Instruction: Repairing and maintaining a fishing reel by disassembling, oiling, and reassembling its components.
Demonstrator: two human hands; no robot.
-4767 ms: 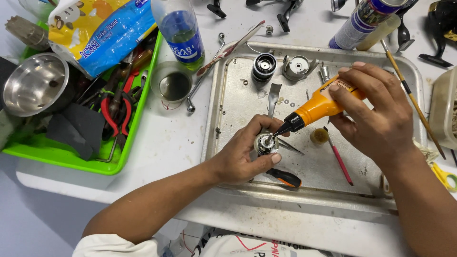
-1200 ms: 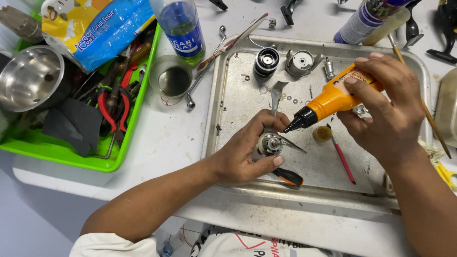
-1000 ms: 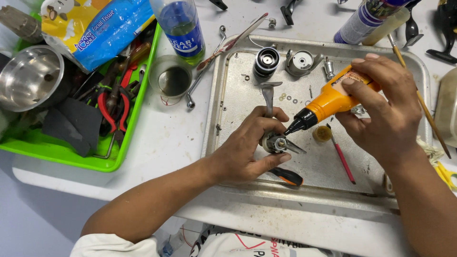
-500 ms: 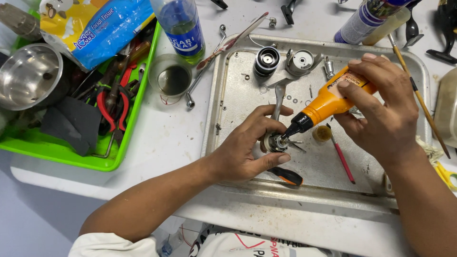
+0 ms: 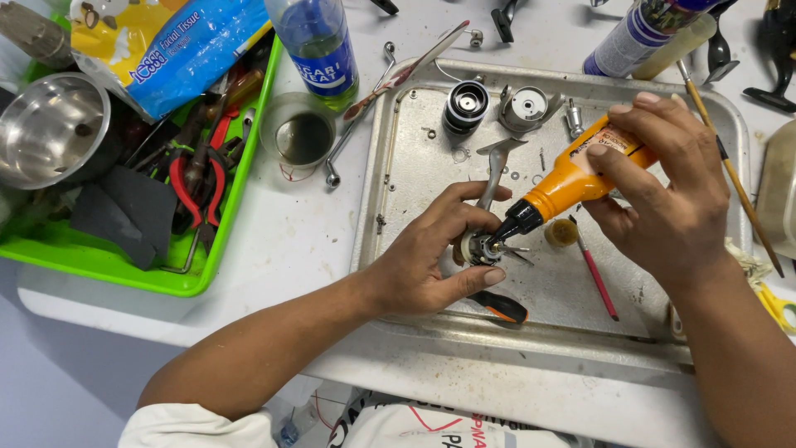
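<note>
Landmark: metal tray, dented and grey.
Left hand: near the tray's front edge, fingers and thumb pinching a small metal gear part, just above the orange-handled screwdriver.
Right hand: over the tray's right half, fingers wrapped and pressed around the orange oil bottle, black nozzle touching the part.
Progress: likely mid-oiling; spool and round cover at the tray's far edge apart, unassembled.
Change: nozzle tip closer to the part than a second ago; left-hand grip unchanged.

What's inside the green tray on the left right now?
The green tray holds red-handled pliers, a steel bowl, dark sheets and a tissue pack. Tools beneath the pack are hidden.
</note>
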